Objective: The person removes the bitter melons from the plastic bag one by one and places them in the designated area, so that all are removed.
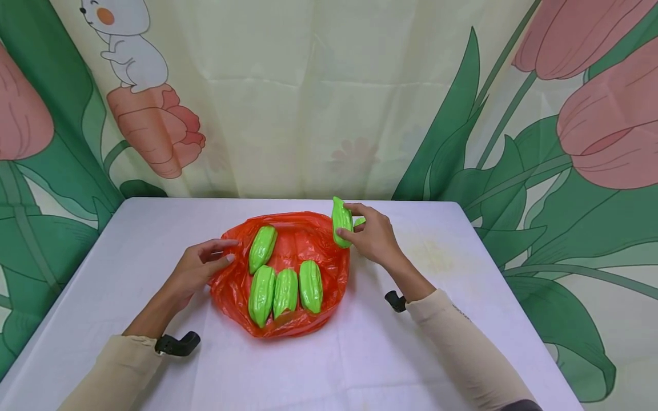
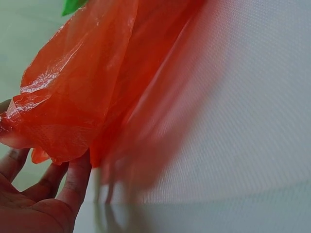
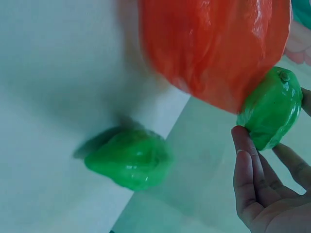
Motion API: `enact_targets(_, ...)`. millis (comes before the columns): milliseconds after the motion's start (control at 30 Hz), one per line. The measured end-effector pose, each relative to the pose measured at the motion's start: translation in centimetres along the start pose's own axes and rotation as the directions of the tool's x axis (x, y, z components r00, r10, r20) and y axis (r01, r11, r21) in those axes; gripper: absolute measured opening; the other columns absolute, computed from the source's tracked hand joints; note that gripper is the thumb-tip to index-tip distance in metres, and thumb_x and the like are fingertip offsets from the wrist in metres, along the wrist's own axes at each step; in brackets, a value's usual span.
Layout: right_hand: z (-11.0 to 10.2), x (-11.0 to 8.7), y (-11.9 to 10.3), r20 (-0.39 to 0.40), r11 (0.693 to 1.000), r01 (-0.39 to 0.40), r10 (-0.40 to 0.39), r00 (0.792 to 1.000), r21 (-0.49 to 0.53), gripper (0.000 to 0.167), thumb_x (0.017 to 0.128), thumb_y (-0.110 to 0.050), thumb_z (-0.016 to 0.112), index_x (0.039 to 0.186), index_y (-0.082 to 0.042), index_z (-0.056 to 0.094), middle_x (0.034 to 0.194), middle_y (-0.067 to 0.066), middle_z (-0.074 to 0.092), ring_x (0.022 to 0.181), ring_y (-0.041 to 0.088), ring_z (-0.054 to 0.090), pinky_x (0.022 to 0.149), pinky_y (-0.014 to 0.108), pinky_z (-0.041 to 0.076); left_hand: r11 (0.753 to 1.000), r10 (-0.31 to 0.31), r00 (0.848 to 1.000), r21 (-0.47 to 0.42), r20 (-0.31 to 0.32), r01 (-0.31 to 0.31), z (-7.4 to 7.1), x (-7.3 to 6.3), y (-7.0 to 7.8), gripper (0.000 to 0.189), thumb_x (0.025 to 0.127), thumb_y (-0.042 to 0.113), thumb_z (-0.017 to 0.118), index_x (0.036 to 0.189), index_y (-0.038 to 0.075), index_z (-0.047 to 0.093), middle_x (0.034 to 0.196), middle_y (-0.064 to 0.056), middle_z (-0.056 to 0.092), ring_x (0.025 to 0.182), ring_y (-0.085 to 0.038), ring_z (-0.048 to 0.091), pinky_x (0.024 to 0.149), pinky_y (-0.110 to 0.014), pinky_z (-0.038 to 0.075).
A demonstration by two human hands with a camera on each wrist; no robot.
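Note:
A red plastic bag [image 1: 303, 242] lies spread wide on the table, its mouth facing up. Inside are several glossy green ribbed fruits [image 1: 263, 294], one of them [image 1: 263, 249] at the upper left. My left hand [image 1: 192, 271] holds the bag's left rim; in the left wrist view its fingers [image 2: 75, 184] touch the red film, which partly covers the grip. At the bag's upper right edge, my right hand [image 1: 375, 235] pinches another green ribbed fruit [image 1: 340, 221] between thumb and fingers. Beyond that hand a further green fruit [image 3: 133, 160] lies on the table, mostly hidden in the head view.
A white cloth covers the table [image 1: 411, 354]. Behind the table's far edge hangs a curtain [image 1: 288, 131] printed with tulips, leaves and a white animal on a carrot. Dark bands [image 1: 177, 344] sit at both wrists.

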State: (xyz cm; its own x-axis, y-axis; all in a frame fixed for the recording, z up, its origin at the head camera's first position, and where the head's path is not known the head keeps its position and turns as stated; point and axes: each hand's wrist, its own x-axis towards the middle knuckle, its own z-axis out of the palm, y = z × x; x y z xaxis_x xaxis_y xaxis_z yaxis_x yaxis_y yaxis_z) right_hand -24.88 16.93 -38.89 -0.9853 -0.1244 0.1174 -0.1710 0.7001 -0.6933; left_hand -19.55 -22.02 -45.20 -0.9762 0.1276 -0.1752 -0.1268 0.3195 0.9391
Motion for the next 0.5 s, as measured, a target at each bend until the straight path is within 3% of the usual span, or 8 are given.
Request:
enact_targets(167,-1.1,0.0,1.0,-0.028,0.999,-0.023,0.022,0.999,-0.023,0.064,0.091,-0.030,0.085,0.150,-0.023,0.061,0.142,0.010,0.068,0.102,0.029,0.077,0.082,0.040,0.065,1.000,0.001,1.000,0.004,-0.001,-0.001,0.1,0.0,0.0,0.052,0.106,0.029,0.068,0.154,0.015,0.056,0.159,-0.018,0.049,0.145,-0.038,0.046,0.090,-0.017,0.059)
enact_targets(500,-2.9,-0.4,3.5,-0.040,0.996,-0.078,0.076,0.996,-0.049,0.064,0.093,-0.032,0.084,0.152,-0.023,0.060,0.142,0.011,0.067,0.103,0.031,0.077,0.081,0.042,0.065,1.000,-0.008,1.000,0.003,-0.001,0.008,0.2,0.1,-0.1,0.053,0.105,0.029,0.068,0.155,0.016,0.056,0.160,-0.018,0.048,0.147,-0.039,0.044,0.090,-0.017,0.060)
